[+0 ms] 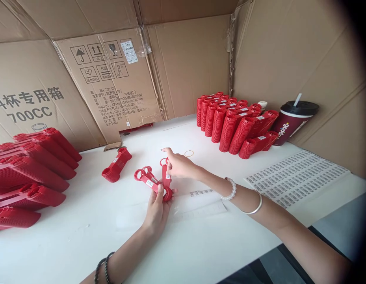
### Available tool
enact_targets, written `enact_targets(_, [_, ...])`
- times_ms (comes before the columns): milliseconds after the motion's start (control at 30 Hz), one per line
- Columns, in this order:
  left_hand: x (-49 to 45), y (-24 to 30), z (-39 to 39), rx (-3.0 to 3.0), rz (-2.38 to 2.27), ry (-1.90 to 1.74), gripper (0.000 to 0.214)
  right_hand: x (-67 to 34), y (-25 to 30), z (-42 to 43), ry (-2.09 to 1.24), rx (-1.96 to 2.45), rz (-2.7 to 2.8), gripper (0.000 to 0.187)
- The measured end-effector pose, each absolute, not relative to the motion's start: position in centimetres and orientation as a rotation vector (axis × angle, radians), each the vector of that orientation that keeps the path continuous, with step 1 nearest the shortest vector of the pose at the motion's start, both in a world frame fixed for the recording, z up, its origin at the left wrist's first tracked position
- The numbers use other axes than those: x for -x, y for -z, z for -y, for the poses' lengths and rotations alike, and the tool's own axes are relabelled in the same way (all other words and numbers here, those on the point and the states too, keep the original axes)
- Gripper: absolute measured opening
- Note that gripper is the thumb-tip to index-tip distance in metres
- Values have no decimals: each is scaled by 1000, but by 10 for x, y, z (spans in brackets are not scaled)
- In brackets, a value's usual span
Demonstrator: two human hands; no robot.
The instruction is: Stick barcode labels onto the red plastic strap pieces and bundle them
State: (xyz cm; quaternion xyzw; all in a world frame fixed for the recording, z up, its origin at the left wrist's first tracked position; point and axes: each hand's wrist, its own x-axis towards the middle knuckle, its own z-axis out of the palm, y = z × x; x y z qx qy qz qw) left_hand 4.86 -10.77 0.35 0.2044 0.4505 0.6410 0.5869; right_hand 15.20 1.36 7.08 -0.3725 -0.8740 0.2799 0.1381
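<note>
Several red plastic strips with a ring at each end are fanned out in my left hand (158, 207). Its thumb presses on the lower ends, and one labelled strip (149, 182) points up to the left. My right hand (183, 165) is at the upper part of another red strip (164, 179) that stands nearly upright, its fingers at the white barcode label. One finger of that hand sticks out to the left past the upper ring. Some fingertips of the right hand are hidden. Below the wrist lies a backing sheet with a row of barcode stickers (200, 193).
Stacks of red strips stand at left (38, 169) and at back right (227, 126). A short stack (117, 165) lies nearer the middle. At right are a sticker sheet (298, 177) and a lidded cup (293, 124). A rubber band (189, 153) lies behind; cardboard walls (188, 67) enclose the table.
</note>
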Motion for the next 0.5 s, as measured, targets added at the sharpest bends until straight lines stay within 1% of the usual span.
enact_targets(133, [-49,-4,106,-476,-1022,-1497,33,-142,-66,3,-239,1081,2576,84])
enact_targets(233, [-49,-5,105,-471,-984,-1528,31,-136,-62,8,17,1094,2576,88])
enact_targets(300, [-49,-5,105,-440,-991,-1540,30,-137,-61,3,153,1109,2531,87])
enact_targets(367, [-49,-5,106,-418,-1020,-1540,31,-141,-62,-6,178,1147,2493,85])
enact_targets(500, [-51,-6,107,-459,-1053,-1535,34,-150,-70,-21,-143,1266,2516,82])
